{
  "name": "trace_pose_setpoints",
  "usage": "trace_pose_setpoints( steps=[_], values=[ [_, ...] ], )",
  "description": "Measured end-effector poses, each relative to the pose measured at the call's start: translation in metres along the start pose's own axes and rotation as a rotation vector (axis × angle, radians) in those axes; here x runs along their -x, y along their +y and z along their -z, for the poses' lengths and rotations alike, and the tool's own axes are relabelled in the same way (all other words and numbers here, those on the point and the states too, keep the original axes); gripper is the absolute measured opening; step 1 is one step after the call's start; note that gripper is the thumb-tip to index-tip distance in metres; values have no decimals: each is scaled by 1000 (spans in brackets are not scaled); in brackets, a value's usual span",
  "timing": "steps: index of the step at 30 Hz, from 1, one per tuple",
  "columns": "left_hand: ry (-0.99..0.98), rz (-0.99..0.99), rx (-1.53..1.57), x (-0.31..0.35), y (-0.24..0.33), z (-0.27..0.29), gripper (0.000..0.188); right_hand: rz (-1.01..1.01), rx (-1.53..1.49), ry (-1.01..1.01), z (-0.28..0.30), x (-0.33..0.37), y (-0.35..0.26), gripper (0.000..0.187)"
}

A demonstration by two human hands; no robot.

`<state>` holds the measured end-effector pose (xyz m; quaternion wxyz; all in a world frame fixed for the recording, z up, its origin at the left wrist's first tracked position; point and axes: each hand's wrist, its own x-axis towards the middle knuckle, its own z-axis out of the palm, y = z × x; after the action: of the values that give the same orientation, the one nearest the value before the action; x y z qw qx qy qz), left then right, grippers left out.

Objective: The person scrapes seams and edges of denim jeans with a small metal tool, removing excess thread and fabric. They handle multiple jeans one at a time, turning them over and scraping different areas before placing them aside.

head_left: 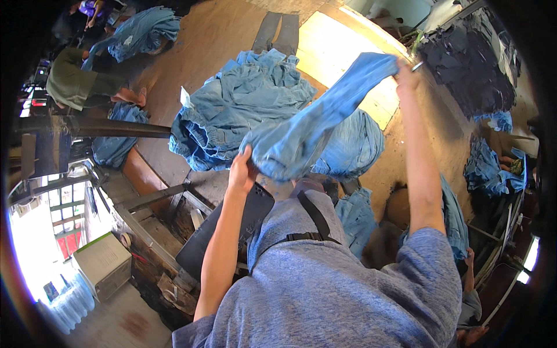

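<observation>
A pair of blue jeans [325,119] stretches between my two hands, slightly blurred. My right hand [406,78], raised at the far right, grips the end of one leg; a small shiny tip [416,66] sticks out beside its fingers, too small to name. Nearer my body, my left hand [243,169] is closed on the other end of the garment. Behind the jeans lies a large heap of blue denim garments [249,95]. Another bundle of denim [357,145] rests to its right, partly covered by the piece I hold.
Dark trousers [277,32] lie beyond the heap. Black cloth scraps [473,69] are piled at far right. A person in green [72,81] bends at far left near more denim [119,136]. A wooden frame [154,240] and a carton [103,264] stand at lower left.
</observation>
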<state>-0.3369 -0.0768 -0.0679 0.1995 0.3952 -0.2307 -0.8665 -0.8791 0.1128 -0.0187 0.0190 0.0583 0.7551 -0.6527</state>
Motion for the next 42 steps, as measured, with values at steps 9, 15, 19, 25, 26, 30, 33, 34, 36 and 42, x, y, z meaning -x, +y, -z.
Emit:
trace_pose_setpoints(
  steps=[9, 15, 19, 25, 26, 30, 33, 34, 36, 42],
  values=[
    [-224, -161, -224, -75, 161, -53, 48, 5, -212, -235, -4, -51, -90, 29],
    [626, -175, -898, -9, 197, 54, 48, -347, 340, -818, -44, 17, 79, 42],
    [474, -408, -1194, 113, 129, 78, 11, -643, 466, -871, -30, 87, 231, 38],
    [100, 508, -1256, 240, -69, 87, 18, -574, 1045, -922, 47, 173, 386, 43],
    [153, 580, -1148, 241, -104, 99, 20, -496, 1263, -925, 56, 183, 397, 44],
    [-53, 656, -1449, 228, -179, 158, 38, -345, 1318, -810, 67, 207, 412, 51],
    [-199, 945, -1164, 226, -200, 180, 47, -316, 1312, -574, 48, 208, 414, 58],
    [-183, 1030, -1004, 222, -201, 182, 50, -364, 1330, -512, 38, 206, 416, 65],
    [-166, 1076, -958, 217, -196, 178, 50, -486, 1337, -360, 15, 208, 422, 68],
    [-318, 1176, -1202, 185, -169, 141, 47, -387, 1357, -220, 8, 212, 437, 56]
  ],
)
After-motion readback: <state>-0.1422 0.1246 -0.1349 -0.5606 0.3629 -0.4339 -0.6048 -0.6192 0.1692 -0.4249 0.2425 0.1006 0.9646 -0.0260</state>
